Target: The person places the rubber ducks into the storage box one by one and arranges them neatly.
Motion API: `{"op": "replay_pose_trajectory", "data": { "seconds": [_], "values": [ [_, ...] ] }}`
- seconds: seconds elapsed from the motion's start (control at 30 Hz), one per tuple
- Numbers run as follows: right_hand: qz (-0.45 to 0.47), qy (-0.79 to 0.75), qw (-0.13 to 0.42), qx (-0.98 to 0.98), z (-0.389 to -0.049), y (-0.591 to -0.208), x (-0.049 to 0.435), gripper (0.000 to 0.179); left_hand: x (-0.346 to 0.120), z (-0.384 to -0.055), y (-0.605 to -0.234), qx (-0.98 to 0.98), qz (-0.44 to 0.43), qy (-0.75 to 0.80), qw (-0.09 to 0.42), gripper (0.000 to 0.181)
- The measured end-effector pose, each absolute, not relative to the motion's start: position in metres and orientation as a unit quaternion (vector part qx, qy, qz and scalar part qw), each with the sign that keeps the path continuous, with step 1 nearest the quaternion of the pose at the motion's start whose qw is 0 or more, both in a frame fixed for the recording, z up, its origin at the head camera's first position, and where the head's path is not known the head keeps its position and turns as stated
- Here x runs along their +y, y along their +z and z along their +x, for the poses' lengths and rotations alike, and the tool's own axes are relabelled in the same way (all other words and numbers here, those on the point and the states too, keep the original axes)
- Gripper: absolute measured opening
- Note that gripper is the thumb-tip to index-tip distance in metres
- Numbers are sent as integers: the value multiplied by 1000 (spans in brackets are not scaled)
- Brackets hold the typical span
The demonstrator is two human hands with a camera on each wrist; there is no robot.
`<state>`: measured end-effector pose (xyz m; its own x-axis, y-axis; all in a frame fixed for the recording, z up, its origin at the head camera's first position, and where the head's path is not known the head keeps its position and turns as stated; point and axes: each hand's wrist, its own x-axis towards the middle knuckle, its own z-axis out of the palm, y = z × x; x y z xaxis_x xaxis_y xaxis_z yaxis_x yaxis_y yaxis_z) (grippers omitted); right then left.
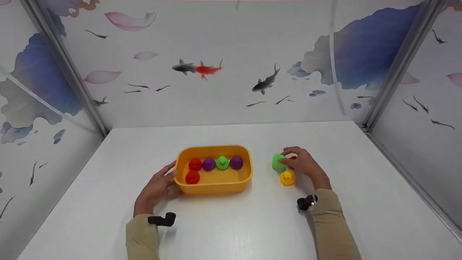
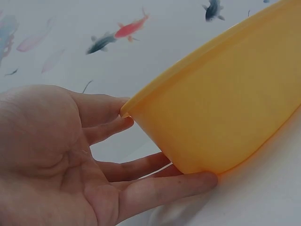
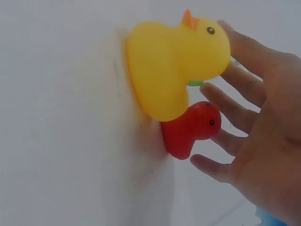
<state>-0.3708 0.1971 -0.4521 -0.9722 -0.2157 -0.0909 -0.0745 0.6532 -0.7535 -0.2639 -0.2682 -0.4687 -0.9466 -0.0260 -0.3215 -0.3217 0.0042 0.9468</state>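
My left hand (image 1: 157,187) holds the left end of a yellow plastic tub (image 1: 216,188), which stands on the table. In the left wrist view its fingers touch the rim and the thumb lies along the bottom edge. On the right, the thumb and index finger of my right hand (image 1: 303,162) pinch a green toy duck (image 1: 278,164), mostly hidden in the right wrist view. Close by sits a yellow rubber duck (image 3: 160,70), in front of that hand. A red duck (image 3: 190,129) stands beside it near the other fingers, largely covered by the hand in the head view.
Inside the tub are a green duck (image 1: 222,163), two purple toys (image 1: 208,164) and two red toys (image 1: 192,177). White table (image 1: 231,224) surface lies between the tub and the loose ducks. Printed panels (image 1: 231,97) wall the table at the back and sides.
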Motion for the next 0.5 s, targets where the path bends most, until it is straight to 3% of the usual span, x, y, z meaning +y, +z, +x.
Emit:
{"op": "replay_pose_trajectory", "data": {
  "seconds": [0.27, 0.5],
  "values": [
    [-91, -428, 50, 898, -365, -423, 177, 48, -268, -265, -468, 699, -123, 696, 108, 57],
    [-84, -473, 76, 874, -358, -412, 157, 53, -267, -263, -467, 702, -126, 693, 109, 57]
  ]
}}
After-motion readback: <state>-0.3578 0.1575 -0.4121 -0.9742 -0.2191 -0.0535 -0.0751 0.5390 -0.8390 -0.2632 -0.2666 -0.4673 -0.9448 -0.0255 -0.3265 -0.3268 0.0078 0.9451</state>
